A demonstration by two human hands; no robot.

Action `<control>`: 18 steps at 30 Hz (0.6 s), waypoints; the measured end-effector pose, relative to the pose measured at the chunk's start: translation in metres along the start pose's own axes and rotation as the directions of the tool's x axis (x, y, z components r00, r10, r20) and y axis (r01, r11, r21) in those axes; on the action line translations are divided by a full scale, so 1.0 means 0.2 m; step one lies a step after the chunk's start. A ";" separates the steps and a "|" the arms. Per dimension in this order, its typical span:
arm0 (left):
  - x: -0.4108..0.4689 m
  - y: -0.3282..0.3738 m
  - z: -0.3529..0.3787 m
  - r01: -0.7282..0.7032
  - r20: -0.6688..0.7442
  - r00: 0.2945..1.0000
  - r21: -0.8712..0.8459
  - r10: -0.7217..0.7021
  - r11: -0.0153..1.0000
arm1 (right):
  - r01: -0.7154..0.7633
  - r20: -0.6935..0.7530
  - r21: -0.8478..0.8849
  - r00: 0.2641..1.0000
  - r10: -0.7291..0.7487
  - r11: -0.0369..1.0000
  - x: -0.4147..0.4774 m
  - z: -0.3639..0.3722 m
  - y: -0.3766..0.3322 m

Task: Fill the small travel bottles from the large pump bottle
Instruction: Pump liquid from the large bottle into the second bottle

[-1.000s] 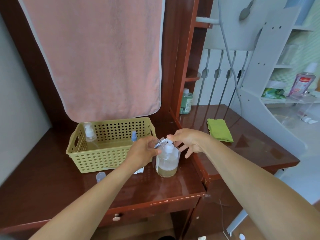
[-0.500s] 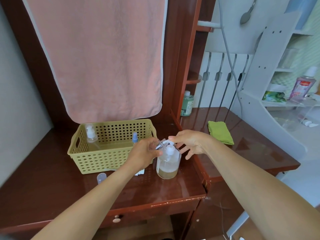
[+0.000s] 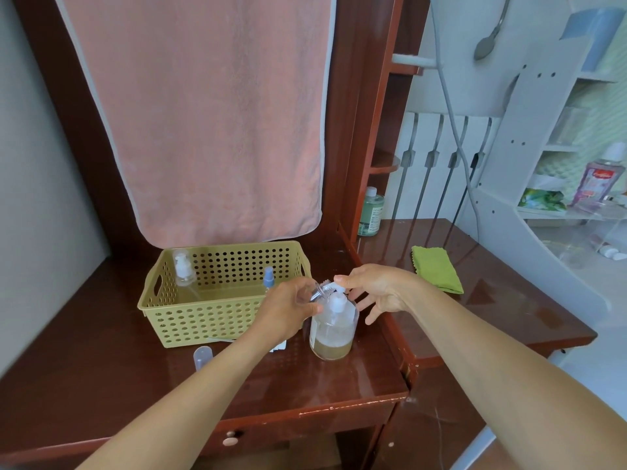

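Left hand gripping tilted small travel bottle, mouth apparently meeting nozzle; right hand fingers spread, pressing large pump bottle standing on wooden desk beside basket.

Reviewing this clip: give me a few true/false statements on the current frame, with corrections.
1. The left hand holds a small clear bottle at the pump bottle's spout. True.
2. The pump bottle is nearly full. False: liquid fills only its bottom part.
3. The right hand rests on the pump head. True.
4. The green cloth lies inside the basket. False: it lies on the right-hand tabletop.
5. The basket is empty. False: bottles stand inside.
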State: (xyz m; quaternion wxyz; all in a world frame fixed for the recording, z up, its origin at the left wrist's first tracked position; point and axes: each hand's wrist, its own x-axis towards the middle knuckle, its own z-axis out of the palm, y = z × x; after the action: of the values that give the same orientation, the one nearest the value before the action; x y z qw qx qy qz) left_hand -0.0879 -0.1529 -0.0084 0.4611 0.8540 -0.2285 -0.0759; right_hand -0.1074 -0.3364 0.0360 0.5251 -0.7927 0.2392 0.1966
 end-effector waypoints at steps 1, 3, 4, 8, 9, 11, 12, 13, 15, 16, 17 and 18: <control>0.00 0.01 0.00 -0.005 -0.002 1.000 -0.003 0.005 1.000 | 0.006 -0.006 -0.004 1.000 -0.006 1.000 0.00 0.00 -0.01; 0.01 0.00 -0.01 -0.015 0.000 1.000 0.010 0.015 1.000 | 0.015 -0.023 -0.028 1.000 -0.016 1.000 0.01 0.02 -0.02; 0.01 -0.01 -0.01 -0.013 0.005 1.000 0.018 0.013 1.000 | 0.019 -0.031 -0.038 0.999 -0.020 0.999 0.02 0.03 -0.02; 0.01 -0.03 0.00 -0.005 0.007 1.000 0.041 0.005 0.999 | 0.027 -0.062 -0.049 0.998 -0.030 0.998 0.02 0.06 0.01; 0.00 -0.03 0.00 0.000 0.004 1.000 0.039 0.000 0.999 | 0.025 -0.062 -0.051 0.998 -0.028 0.998 0.02 0.05 0.01; 0.00 -0.02 0.00 0.004 -0.007 1.000 0.015 -0.004 1.000 | 0.019 -0.035 -0.045 0.999 -0.020 0.999 0.01 0.03 0.00; 0.00 -0.01 0.00 0.003 -0.010 1.000 -0.002 -0.003 1.000 | 0.015 -0.014 -0.027 1.000 -0.016 1.000 0.01 0.02 -0.01; 0.00 -0.01 0.00 0.002 -0.015 1.000 -0.015 -0.002 1.000 | 0.013 0.003 -0.010 1.000 -0.013 1.000 0.01 0.01 -0.02; 0.00 0.00 0.00 -0.004 -0.019 1.000 -0.020 0.004 1.000 | 0.019 0.008 0.015 1.000 -0.019 1.000 0.01 0.00 -0.02; 0.00 0.00 0.00 -0.004 -0.020 1.000 -0.018 0.004 1.000 | 0.022 0.007 0.022 1.000 -0.022 1.000 0.02 0.00 -0.01; 0.00 -0.01 0.00 -0.005 -0.022 1.000 -0.015 0.004 1.000 | 0.023 0.004 0.026 1.000 -0.023 0.999 0.02 0.00 0.00; 0.00 -0.02 0.00 -0.004 -0.023 1.000 -0.011 0.004 1.000 | 0.022 0.000 0.026 1.000 -0.022 0.999 0.03 0.02 0.01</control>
State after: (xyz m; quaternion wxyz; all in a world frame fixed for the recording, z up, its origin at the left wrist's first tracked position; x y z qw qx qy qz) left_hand -0.0860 -0.1511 -0.0117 0.4687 0.8518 -0.2245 -0.0664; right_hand -0.1039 -0.3354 0.0299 0.5376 -0.7883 0.2332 0.1878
